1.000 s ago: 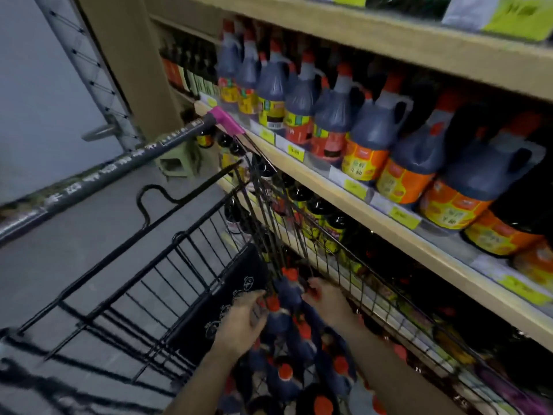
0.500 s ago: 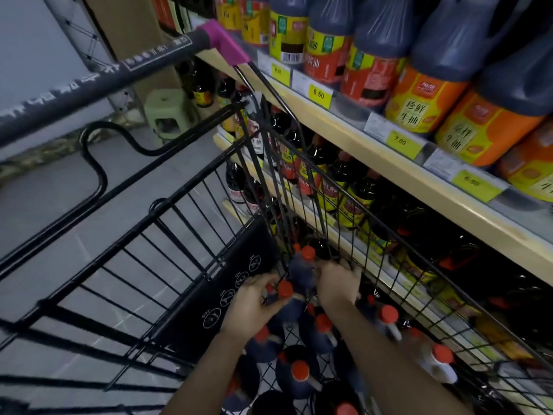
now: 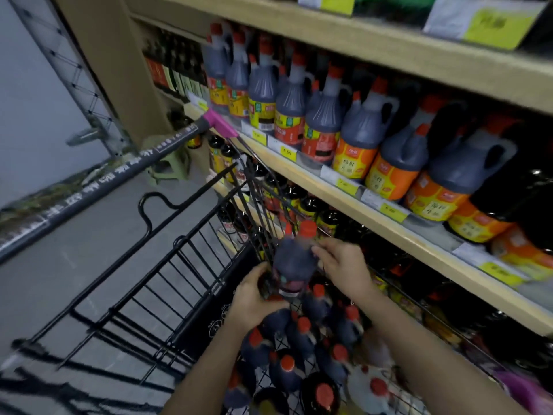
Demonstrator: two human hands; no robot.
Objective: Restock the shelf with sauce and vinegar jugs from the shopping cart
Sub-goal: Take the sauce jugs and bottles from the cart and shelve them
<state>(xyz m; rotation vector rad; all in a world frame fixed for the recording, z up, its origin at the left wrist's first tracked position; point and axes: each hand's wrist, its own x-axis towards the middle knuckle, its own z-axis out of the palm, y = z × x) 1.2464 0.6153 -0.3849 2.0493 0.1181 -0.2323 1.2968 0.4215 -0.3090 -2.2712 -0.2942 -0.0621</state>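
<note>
A dark sauce jug (image 3: 292,259) with a red cap is lifted above the other jugs (image 3: 302,342) that fill the black wire shopping cart (image 3: 167,283). My left hand (image 3: 254,298) grips its lower body from the left. My right hand (image 3: 344,265) holds its upper right side, fingers curled round it. The wooden shelf (image 3: 353,202) on the right carries a row of dark jugs (image 3: 356,127) with yellow, red and orange labels. The view is motion-blurred.
The cart's handle bar (image 3: 98,187) with a pink end runs across the left. Smaller dark bottles (image 3: 302,205) stand on the lower shelf behind the cart's wire side. A green stool (image 3: 170,166) sits on the grey floor beyond. Yellow price tags line the shelf edge.
Both hands have closed on one jug and raised it out of the pile in the cart. The camera has tilted up, showing more of the shelf.
</note>
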